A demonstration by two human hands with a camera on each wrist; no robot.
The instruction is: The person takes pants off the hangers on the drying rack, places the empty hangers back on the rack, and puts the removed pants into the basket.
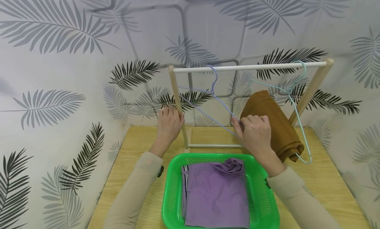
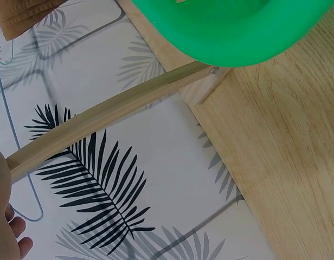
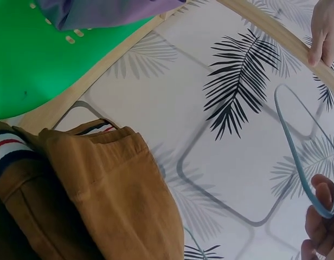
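My left hand [image 1: 170, 123] grips the left wooden post [image 1: 176, 90] of a small clothes rack. My right hand [image 1: 253, 133] holds a lilac-blue hanger [image 1: 224, 105] at its right corner, while its hook sits over the white rail [image 1: 237, 68]. In the right wrist view, the fingers [image 3: 321, 195] of that hand curl at the hanger's rounded end [image 3: 300, 157]. To the right, a folded brown garment [image 1: 267, 123], with a striped band seen in the right wrist view, drapes over a mint hanger [image 1: 300, 118]. The left wrist view shows only part of my left hand [image 2: 1, 211].
A green basket [image 1: 169, 189] stands in front of the rack, holding a folded purple garment [image 1: 218, 196] with a striped edge. Wood-grain table [image 1: 142, 140] lies beneath. Behind rises a leaf-patterned wall [image 1: 74, 123]. The rack's right post [image 1: 308, 90] is beyond the brown garment.
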